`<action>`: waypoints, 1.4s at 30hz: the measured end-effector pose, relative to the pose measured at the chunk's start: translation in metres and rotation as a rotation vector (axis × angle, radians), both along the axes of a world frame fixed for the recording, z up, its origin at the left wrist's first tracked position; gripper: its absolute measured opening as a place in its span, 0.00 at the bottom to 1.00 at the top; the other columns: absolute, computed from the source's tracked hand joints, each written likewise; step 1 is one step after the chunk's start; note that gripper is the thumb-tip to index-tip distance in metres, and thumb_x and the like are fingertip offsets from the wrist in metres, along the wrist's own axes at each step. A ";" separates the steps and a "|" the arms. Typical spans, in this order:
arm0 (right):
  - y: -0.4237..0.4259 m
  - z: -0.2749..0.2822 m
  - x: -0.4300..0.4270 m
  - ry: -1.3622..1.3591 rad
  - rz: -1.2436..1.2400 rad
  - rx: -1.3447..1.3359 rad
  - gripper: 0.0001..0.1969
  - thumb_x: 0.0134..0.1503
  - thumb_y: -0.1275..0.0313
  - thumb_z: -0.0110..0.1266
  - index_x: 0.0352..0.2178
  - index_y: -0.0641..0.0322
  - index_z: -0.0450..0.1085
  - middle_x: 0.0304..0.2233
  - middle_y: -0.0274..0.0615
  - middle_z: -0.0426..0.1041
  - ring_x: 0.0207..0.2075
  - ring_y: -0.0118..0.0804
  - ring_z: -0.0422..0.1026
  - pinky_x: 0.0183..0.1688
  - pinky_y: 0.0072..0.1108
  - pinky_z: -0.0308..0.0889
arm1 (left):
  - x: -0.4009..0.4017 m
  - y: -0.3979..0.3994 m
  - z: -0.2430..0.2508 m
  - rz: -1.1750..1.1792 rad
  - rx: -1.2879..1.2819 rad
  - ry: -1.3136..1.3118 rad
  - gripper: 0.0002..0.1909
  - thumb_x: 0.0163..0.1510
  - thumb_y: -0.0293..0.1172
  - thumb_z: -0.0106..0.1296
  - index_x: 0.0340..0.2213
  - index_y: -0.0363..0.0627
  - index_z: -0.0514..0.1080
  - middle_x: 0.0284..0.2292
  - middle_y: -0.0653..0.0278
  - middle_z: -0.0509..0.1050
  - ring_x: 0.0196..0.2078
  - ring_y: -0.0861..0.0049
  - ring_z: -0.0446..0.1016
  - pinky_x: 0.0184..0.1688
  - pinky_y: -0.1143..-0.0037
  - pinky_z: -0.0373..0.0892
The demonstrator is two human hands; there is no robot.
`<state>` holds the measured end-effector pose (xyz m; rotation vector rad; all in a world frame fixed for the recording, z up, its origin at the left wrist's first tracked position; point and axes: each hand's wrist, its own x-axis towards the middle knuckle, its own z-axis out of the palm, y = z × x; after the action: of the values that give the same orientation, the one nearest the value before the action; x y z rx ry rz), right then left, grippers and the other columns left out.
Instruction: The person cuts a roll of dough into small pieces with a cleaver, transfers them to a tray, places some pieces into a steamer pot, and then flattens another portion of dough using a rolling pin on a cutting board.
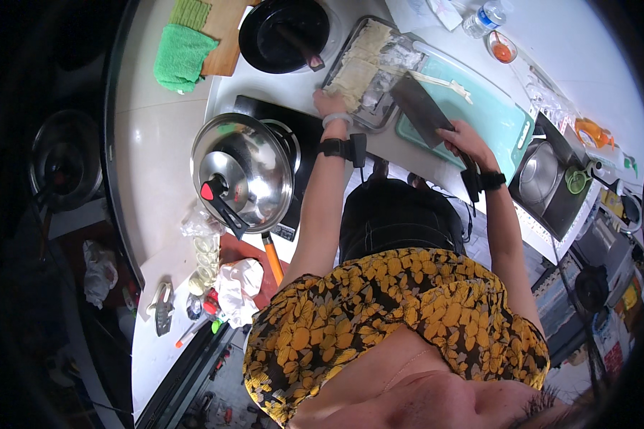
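My right hand [464,140] grips a broad-bladed cleaver [419,110], its blade reaching over the left part of a green cutting board [472,107] and towards a metal tray. Strips of dough [445,83] lie from the tray across the board's upper left. In the metal tray [378,126] are sheets of pale dough [362,64] and white flour. My left hand [330,104] is at the tray's near left corner, by the edge of the dough; whether its fingers hold the dough cannot be told.
A lidded pan [247,177] stands on the black cooktop [306,128] at left. Beyond it are a black pan [284,37], a wooden board [222,37] and a green towel [180,59]. A water bottle [483,20] and a bowl of red sauce [500,49] stand behind the cutting board; a sink [542,171] is right.
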<state>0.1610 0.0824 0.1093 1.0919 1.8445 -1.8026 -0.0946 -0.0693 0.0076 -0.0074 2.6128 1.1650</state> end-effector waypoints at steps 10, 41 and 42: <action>-0.016 0.014 0.077 -0.005 -0.308 -0.043 0.10 0.51 0.66 0.47 0.24 0.64 0.63 0.11 0.30 0.60 0.10 0.21 0.59 0.12 0.15 0.54 | 0.010 -0.019 -0.021 -0.278 0.165 -0.145 0.41 0.39 0.31 0.52 0.53 0.32 0.44 0.52 0.40 0.50 0.55 0.52 0.47 0.56 0.68 0.46; -0.029 0.020 0.160 -0.061 -0.525 0.031 0.12 0.52 0.65 0.47 0.20 0.62 0.62 0.11 0.29 0.60 0.12 0.19 0.57 0.15 0.14 0.51 | -0.039 0.070 0.041 -0.244 0.715 -0.091 0.07 0.40 0.21 0.52 0.24 0.39 0.65 0.18 0.65 0.69 0.17 0.82 0.69 0.19 0.85 0.63; -0.029 0.023 0.156 -0.061 -0.523 0.032 0.12 0.52 0.65 0.47 0.20 0.62 0.62 0.11 0.29 0.60 0.12 0.19 0.57 0.15 0.14 0.51 | -0.045 0.066 0.039 -0.161 0.712 -0.175 0.07 0.40 0.20 0.52 0.24 0.39 0.65 0.18 0.65 0.69 0.16 0.81 0.68 0.18 0.85 0.63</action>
<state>0.3173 0.0535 0.1322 1.7456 1.6581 -1.9764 -0.1400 -0.0034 0.0470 0.2264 1.8868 1.8564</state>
